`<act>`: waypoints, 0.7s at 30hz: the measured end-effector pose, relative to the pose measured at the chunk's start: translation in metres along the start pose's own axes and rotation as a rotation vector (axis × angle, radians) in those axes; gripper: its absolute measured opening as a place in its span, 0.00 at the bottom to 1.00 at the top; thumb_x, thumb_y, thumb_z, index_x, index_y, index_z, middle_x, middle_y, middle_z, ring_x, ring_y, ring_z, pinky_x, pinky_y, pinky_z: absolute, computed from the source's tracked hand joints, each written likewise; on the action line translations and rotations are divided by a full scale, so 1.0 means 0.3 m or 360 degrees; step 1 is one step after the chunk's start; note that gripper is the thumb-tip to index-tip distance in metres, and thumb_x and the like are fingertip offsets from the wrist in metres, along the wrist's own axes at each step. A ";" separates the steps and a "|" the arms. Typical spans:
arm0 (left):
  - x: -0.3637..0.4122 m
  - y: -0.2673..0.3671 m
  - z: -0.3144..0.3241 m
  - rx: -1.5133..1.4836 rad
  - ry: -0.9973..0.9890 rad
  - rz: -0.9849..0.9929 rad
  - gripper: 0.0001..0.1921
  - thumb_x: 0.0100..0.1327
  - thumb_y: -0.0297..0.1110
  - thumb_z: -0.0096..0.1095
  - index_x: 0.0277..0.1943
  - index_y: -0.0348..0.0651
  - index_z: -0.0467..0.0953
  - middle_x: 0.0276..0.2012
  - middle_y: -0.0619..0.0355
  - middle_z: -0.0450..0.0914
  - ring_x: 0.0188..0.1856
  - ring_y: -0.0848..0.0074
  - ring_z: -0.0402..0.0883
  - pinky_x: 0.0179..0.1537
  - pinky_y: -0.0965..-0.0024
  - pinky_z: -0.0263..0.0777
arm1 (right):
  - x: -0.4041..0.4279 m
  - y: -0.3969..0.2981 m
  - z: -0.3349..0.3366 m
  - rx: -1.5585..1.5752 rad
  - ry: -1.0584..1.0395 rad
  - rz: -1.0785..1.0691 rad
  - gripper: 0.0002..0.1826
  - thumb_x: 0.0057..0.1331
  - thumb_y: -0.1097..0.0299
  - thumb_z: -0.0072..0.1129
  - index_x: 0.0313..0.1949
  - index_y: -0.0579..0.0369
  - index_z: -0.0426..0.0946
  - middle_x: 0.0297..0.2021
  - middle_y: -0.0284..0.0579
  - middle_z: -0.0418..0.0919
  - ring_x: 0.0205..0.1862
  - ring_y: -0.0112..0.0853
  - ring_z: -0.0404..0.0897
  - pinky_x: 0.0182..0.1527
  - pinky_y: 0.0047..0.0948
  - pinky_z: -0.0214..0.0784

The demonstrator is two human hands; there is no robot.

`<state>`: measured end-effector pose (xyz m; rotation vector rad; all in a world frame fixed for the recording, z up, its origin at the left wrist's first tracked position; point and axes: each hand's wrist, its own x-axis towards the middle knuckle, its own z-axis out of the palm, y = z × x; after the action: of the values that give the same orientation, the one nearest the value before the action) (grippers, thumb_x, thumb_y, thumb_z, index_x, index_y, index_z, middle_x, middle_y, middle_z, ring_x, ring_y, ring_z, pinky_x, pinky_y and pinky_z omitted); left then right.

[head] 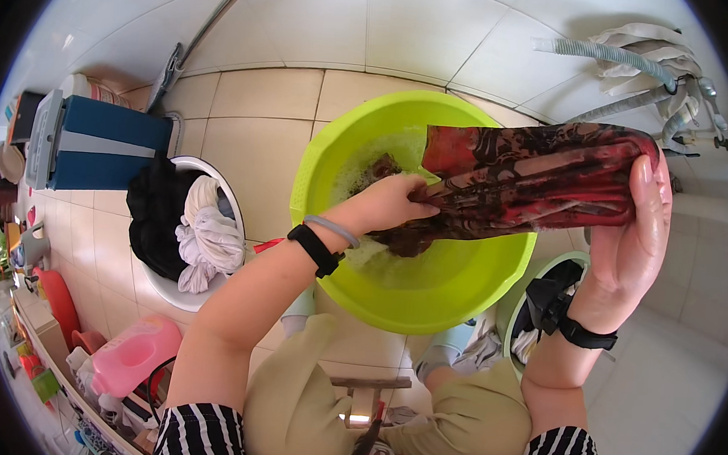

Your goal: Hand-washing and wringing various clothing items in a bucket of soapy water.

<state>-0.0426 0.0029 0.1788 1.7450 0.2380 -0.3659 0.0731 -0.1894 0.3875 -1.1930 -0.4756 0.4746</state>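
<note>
A red and black patterned cloth (pixel 529 181) is stretched in gathered folds between my two hands above a lime-green basin (pixel 459 308). My left hand (pixel 397 201) pinches its left part over the middle of the basin. At the right end, beyond the rim, my wet right hand (pixel 646 213) grips the cloth, thumb on the near side and fingers behind. Part of the dark fabric hangs from my left hand into sudsy water (pixel 393 264). Foam and a brown bit of fabric (pixel 385 165) show beyond that hand.
To the left, a white basin (pixel 178 297) holds black and white clothes, beside a blue box (pixel 106 143). A pale green bucket (pixel 511 327) with dark clothes stands at the right. Grey hoses (pixel 618 55) hang by the wall. A pink jug (pixel 137 354) lies at lower left.
</note>
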 end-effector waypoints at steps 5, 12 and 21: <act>-0.031 -0.028 -0.098 -0.0273 0.0219 0.0224 0.08 0.58 0.22 0.60 0.39 0.37 0.68 0.30 0.61 0.71 0.36 0.78 0.71 0.41 0.73 0.69 | 0.058 0.205 0.002 -0.0316 0.0067 0.0324 0.08 0.65 0.71 0.59 0.43 0.58 0.78 0.36 0.34 0.81 0.38 0.20 0.77 0.46 0.20 0.68; 0.098 -0.130 -0.033 0.0443 0.0511 -0.0437 0.36 0.56 0.30 0.62 0.66 0.36 0.53 0.60 0.33 0.60 0.58 0.46 0.68 0.56 0.58 0.68 | 0.073 0.726 -0.233 -0.1171 -0.0205 0.0587 0.22 0.65 0.61 0.58 0.53 0.63 0.72 0.45 0.49 0.79 0.47 0.34 0.77 0.51 0.29 0.68; 0.079 -0.199 0.275 0.1385 0.0111 -0.0598 0.45 0.59 0.39 0.64 0.74 0.57 0.43 0.73 0.42 0.31 0.73 0.41 0.31 0.57 0.30 0.58 | -0.024 1.012 -0.128 -0.2204 -0.0701 0.0589 0.27 0.70 0.58 0.48 0.66 0.53 0.61 0.69 0.60 0.48 0.68 0.57 0.53 0.63 0.55 0.57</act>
<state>-0.0511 -0.0665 0.1011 2.5751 0.5130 -0.7596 0.0600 -0.1325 0.0869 -2.5545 -1.0439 0.7592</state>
